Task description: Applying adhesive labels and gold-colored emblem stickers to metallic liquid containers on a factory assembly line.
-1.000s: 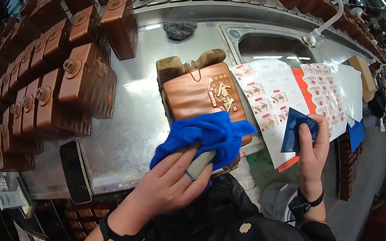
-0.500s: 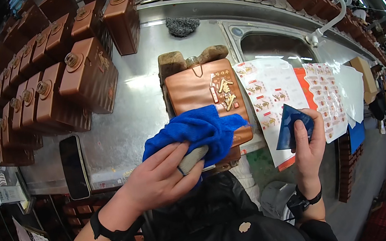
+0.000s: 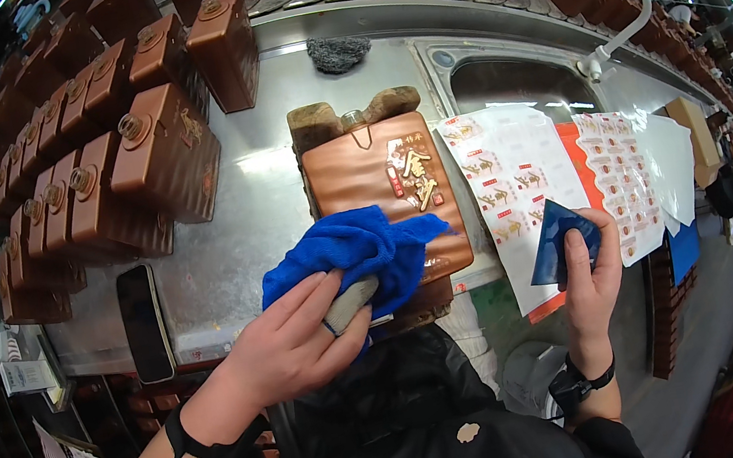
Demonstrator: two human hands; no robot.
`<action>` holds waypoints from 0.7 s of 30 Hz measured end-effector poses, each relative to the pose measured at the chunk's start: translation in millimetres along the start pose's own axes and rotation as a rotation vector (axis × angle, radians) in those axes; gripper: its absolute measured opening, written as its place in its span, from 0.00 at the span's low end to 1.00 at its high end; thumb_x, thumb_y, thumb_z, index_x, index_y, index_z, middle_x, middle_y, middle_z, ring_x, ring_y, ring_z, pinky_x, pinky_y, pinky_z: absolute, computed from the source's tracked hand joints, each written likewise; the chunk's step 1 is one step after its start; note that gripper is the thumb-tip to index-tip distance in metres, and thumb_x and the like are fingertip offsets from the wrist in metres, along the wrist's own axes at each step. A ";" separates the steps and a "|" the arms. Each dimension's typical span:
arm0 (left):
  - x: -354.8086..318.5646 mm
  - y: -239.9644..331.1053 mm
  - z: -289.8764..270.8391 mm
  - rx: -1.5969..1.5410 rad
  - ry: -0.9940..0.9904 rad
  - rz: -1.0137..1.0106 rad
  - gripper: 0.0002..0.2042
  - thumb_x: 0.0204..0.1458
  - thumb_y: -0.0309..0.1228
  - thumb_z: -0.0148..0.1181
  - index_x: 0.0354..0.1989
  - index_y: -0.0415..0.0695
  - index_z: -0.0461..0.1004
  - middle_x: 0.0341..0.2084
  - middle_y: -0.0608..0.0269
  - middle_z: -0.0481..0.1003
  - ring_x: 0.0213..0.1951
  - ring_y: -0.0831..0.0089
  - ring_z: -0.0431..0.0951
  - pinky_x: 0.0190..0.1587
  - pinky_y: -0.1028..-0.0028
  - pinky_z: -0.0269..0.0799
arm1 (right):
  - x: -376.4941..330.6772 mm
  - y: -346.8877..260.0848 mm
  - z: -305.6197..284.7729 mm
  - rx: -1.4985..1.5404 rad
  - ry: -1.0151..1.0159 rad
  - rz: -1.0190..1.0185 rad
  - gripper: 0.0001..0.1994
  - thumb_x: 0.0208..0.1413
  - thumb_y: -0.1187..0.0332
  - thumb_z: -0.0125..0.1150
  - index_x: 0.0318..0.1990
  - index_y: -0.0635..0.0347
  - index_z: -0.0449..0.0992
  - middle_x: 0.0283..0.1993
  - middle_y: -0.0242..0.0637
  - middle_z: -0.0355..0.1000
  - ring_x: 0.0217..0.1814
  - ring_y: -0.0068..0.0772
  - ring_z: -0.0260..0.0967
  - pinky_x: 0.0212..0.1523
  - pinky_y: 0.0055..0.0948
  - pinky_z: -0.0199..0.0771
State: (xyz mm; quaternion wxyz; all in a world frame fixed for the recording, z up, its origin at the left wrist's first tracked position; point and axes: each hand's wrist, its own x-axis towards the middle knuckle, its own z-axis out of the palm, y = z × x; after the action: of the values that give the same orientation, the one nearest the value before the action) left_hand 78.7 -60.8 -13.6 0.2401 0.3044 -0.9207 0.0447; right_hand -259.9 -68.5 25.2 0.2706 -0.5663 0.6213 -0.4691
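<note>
A copper-brown rectangular bottle [image 3: 350, 184] with a raised gold emblem lies flat in a worn wooden cradle [image 3: 314, 122], its clear neck pointing away from me. My left hand [image 3: 292, 337] grips a bunched blue cloth [image 3: 338, 257], which covers the bottle's near left part. A beige-grey sleeve [image 3: 350, 305] with a dark band shows among that hand's fingers; it looks like a finger cover. To the right, my right hand [image 3: 592, 275] pinches a flat, dark blue plastic scraper [image 3: 562, 243] between thumb and fingers, over a sticker sheet [image 3: 494, 156].
Several brown bottles [image 3: 168, 155] stand at the left and along the back. A phone [image 3: 144, 322] lies at the near left. Grey steel wool [image 3: 339, 54] sits behind the cradle. A sink [image 3: 521, 85] with a white faucet [image 3: 632, 29] is at the back right; more label sheets [image 3: 619, 189] lie right.
The view has shifted slightly, so the bottle and left-hand things sit a little differently in the picture. Both hands keep their holds, and the cloth stays on the bottle.
</note>
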 end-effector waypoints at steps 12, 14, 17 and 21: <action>18.7 2.4 1.7 0.020 -0.019 0.096 0.12 0.48 0.31 0.64 0.43 0.46 0.78 0.43 0.58 0.81 0.56 0.57 0.76 0.58 0.62 0.77 | -3.5 -1.9 2.9 -0.004 0.024 -0.059 0.09 0.67 0.70 0.57 0.50 0.63 0.70 0.35 0.26 0.69 0.29 0.10 0.59 0.29 0.14 0.59; -4.3 -3.2 -6.1 -0.020 -0.030 0.067 0.13 0.47 0.30 0.67 0.42 0.45 0.80 0.43 0.55 0.80 0.54 0.54 0.77 0.54 0.61 0.79 | -4.0 -3.2 0.8 0.011 0.015 -0.015 0.09 0.67 0.71 0.57 0.50 0.63 0.70 0.35 0.27 0.70 0.31 0.11 0.61 0.31 0.14 0.61; -35.9 -22.9 -14.1 0.140 0.048 -0.236 0.16 0.47 0.26 0.70 0.46 0.43 0.80 0.47 0.49 0.78 0.54 0.49 0.77 0.54 0.58 0.78 | -4.8 5.3 -2.2 -0.060 0.059 -0.065 0.09 0.67 0.71 0.56 0.50 0.64 0.70 0.36 0.26 0.70 0.31 0.12 0.62 0.32 0.15 0.62; -52.5 -40.1 -38.1 0.380 0.068 -0.551 0.18 0.51 0.27 0.69 0.51 0.39 0.78 0.47 0.47 0.79 0.57 0.47 0.75 0.59 0.55 0.73 | -1.4 -6.4 2.4 -0.006 0.027 -0.023 0.10 0.65 0.73 0.60 0.51 0.64 0.72 0.34 0.27 0.70 0.30 0.13 0.63 0.31 0.17 0.64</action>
State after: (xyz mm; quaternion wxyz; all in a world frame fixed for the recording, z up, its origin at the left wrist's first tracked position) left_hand 154.6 -56.3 -7.2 0.2125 0.5797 -0.7704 0.1589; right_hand -254.6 -67.2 29.6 0.2552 -0.5680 0.6197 -0.4778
